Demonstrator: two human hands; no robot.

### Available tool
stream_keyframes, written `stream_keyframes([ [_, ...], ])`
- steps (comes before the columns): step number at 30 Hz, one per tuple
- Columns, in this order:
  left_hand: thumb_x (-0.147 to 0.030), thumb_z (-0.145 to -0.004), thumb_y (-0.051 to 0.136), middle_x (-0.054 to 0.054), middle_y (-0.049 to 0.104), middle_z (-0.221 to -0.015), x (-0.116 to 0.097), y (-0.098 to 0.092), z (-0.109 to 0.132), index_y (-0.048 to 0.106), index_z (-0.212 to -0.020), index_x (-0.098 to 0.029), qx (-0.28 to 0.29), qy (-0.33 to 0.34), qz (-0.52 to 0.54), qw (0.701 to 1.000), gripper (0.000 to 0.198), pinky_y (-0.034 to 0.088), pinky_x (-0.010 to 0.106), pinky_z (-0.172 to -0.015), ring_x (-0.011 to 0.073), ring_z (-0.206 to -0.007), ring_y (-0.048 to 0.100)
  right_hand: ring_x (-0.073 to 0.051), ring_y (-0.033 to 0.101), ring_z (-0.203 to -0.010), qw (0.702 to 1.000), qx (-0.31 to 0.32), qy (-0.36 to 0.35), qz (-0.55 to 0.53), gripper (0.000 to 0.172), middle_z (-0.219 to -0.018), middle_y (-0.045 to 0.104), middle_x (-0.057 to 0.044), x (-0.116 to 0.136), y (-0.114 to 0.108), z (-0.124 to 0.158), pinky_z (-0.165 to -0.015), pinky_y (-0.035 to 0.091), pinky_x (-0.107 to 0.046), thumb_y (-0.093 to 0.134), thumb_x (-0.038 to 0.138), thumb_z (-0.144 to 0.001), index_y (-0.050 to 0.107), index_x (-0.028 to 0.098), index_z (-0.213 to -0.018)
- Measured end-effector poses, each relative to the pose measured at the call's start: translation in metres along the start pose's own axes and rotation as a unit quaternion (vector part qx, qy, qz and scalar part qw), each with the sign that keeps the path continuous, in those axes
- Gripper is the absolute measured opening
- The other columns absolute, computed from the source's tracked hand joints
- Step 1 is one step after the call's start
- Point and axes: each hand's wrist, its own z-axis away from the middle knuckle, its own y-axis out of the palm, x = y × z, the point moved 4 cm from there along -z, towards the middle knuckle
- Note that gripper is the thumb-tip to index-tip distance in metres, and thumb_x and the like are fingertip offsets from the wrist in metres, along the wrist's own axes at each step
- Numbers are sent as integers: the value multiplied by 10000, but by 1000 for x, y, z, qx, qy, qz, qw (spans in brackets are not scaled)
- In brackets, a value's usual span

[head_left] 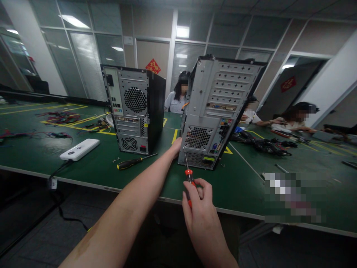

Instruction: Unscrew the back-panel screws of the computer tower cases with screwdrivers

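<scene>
The right hand (198,199) is wrapped around a red-handled screwdriver (189,175), which points to twelve o'clock. At eleven, the left hand (176,146) is partly hidden; its grip cannot be told. The computer tower (202,111) stands at twelve, its lower back at the tip.

Screwdriver (189,178), lower centre: red-orange collar, red and dark handle, silvery shaft. Tower (209,115), right of centre: silver-grey rear, dark perforated vent patches, black edges, yellow-green label (208,159) near bottom. Second tower (139,119), left of centre: grey rear, honeycomb-pattern vent, black side. Second screwdriver (129,163): black-and-yellow handle. Flat device (80,150), left: white, dark markings. Tabletop (242,193): dark green, yellow lines (174,136). Diamond sign (153,67), upper centre: red, gold characters. Cable bundle (264,146), right: black.
</scene>
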Motion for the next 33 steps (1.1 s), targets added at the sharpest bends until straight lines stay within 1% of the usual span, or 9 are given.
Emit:
stream_keyframes([
  [4,-397,-925,598,112,787,-1070,0,2,2,730,-1261,-155,14,-13,56,998,435,552,331,-898,229,-982,730,-218,724,-882,1000,0,11,3,270,-1238,517,-159,0,-2,-1,-732,654,-383,448,220,-1063,608,187,-1277],
  [8,-370,-931,591,106,784,-1070,-3,3,4,742,-1228,-150,5,-16,54,998,400,548,318,-897,216,-992,727,-218,715,-832,1000,-9,16,3,286,-1102,562,-120,1,-3,-2,-674,637,-348,461,307,-1081,597,169,-1290],
  [11,-357,-925,590,111,779,-1081,-2,2,2,741,-1222,-131,-7,-13,41,999,403,541,318,-924,213,-1020,720,-208,705,-772,1000,-15,21,9,310,-1065,582,-105,0,-1,-2,-618,610,-327,459,350,-1088,599,166,-1293],
  [16,-366,-922,588,107,781,-1055,2,1,-3,766,-1161,-150,-2,-4,24,1000,368,538,334,-939,228,-1040,717,-216,709,-796,999,-30,36,12,318,-1061,609,-104,-2,-3,-1,-654,608,-346,465,380,-1089,640,185,-1270],
  [19,-373,-919,592,103,784,-1056,1,2,-2,772,-1144,-163,2,-10,32,999,356,541,330,-930,228,-1026,722,-184,687,-774,999,-34,40,9,278,-1197,557,-140,-2,-6,-3,-680,611,-356,476,347,-1080,697,203,-1168],
  [22,-373,-914,592,109,786,-1057,0,2,1,772,-1144,-155,-2,-14,36,999,364,544,326,-922,229,-1020,725,-166,669,-772,999,-27,20,-6,240,-1226,513,-142,0,-7,-5,-713,617,-367,488,278,-1062,713,199,-1044],
  [25,-391,-919,582,102,790,-1047,-1,2,1,781,-1131,-171,0,-5,24,1000,365,546,321,-915,230,-1014,726,-188,678,-826,999,-26,7,-20,208,-1237,496,-155,1,-7,-4,-743,626,-387,503,189,-1016,684,182,-1118],
  [28,-428,-917,593,96,792,-1062,0,1,-1,782,-1137,-187,6,0,15,1000,377,546,320,-916,229,-1025,727,-205,693,-872,1000,-16,-4,-19,296,-1271,476,-181,2,-5,-2,-748,636,-391,480,125,-984,642,155,-1229],
  [33,-443,-914,603,98,795,-1036,-1,0,-1,784,-1146,-182,1,1,7,1000,393,550,322,-896,232,-991,734,-221,718,-880,1000,-10,0,-6,316,-1281,500,-191,2,-3,-2,-728,648,-400,442,158,-1025,629,155,-1280],
])
